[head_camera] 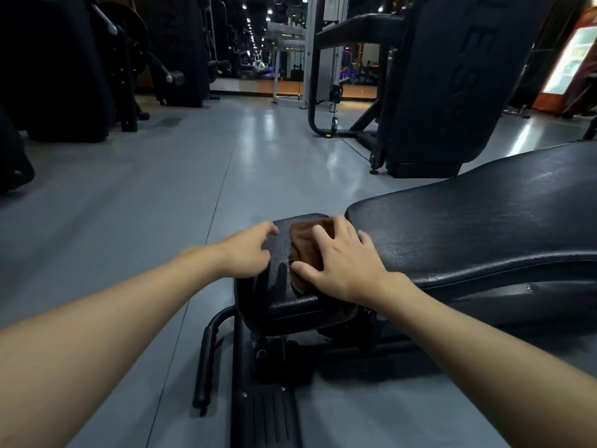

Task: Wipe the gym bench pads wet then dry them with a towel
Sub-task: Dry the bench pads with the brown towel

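A black gym bench lies across the lower right, with a small seat pad (281, 295) near me and a long back pad (468, 227) stretching to the right. A brown towel (307, 250) is bunched on the seat pad. My right hand (342, 263) presses flat on the towel, fingers spread over it. My left hand (248, 250) rests on the left edge of the seat pad, fingers curled and holding nothing. Small water drops glisten on the seat pad beside the towel.
The bench's black frame and foot bar (206, 360) sit on the grey floor below the seat. A large black machine (445, 92) stands behind the back pad. More black machines (64, 76) line the left side, with an aisle of grey floor between.
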Motion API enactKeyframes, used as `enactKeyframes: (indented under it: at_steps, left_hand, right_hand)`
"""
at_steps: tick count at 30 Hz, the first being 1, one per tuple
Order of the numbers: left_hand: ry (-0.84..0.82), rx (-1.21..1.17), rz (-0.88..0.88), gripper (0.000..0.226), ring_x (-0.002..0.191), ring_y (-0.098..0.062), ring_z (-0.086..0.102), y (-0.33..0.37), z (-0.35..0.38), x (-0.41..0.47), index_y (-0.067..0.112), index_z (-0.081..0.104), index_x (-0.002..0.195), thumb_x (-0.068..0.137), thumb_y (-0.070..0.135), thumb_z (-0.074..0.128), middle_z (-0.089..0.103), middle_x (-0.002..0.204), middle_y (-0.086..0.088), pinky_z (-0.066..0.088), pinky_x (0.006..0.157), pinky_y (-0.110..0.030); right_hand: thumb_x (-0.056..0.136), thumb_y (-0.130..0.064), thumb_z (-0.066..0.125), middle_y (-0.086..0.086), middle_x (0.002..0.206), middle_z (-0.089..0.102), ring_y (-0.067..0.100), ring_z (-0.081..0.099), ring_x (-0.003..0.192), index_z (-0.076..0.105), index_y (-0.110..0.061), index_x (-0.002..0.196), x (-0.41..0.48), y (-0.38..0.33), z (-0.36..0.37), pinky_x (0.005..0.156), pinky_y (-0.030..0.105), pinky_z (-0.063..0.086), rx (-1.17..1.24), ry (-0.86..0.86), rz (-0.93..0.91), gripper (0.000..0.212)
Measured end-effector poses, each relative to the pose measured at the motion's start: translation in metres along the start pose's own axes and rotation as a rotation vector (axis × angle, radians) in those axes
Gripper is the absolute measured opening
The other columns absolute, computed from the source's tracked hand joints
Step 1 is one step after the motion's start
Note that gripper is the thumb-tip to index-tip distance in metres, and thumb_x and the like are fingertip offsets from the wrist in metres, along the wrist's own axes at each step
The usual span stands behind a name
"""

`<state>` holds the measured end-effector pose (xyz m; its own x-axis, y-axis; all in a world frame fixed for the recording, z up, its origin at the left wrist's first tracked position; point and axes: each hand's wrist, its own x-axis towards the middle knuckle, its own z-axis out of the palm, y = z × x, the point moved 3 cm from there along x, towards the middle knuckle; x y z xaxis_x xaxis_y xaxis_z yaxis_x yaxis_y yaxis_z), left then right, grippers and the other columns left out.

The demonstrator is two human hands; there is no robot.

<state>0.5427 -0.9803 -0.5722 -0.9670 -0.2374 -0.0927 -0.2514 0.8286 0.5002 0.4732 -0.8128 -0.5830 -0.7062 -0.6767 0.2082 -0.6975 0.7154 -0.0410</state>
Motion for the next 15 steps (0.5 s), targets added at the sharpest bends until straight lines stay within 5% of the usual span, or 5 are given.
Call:
enactKeyframes:
  at_steps: [3,9,15]
  left_hand:
    - [-0.140,0.098,0.053,0.072,0.137,-0.018,0.039,-0.014,0.006,-0.007,0.021,0.029,0.150,0.091,0.045,0.063,0.035,0.153,-0.004,0.031,0.111,-0.026]
    - [-0.358,0.266,0.036,0.137,0.148,-0.020,-0.022,-0.030,0.022,-0.013,0.032,-0.014,0.154,0.058,0.079,0.071,-0.025,0.161,0.000,0.002,0.123,-0.042]
    - [-0.225,0.317,0.094,0.142,0.147,-0.019,-0.026,-0.039,0.040,-0.013,0.031,-0.018,0.153,0.055,0.081,0.071,-0.027,0.160,0.001,0.006,0.123,-0.044]
  right_hand:
    - [0.091,-0.062,0.039,0.013,0.165,0.000,0.042,0.006,0.148,0.021,-0.045,0.152,0.013,-0.001,0.014,0.118,0.056,0.013,0.026,-0.138,0.028,0.066]
    - [0.091,-0.034,0.051,0.010,0.151,0.031,0.042,0.037,0.128,0.052,-0.034,0.138,0.073,0.010,0.020,0.106,0.051,0.035,0.156,-0.065,0.086,0.047]
    - [0.093,-0.033,0.045,0.005,0.143,0.044,0.039,0.042,0.126,0.056,-0.032,0.135,0.121,0.018,0.033,0.107,0.049,0.037,0.215,-0.064,0.098,0.043]
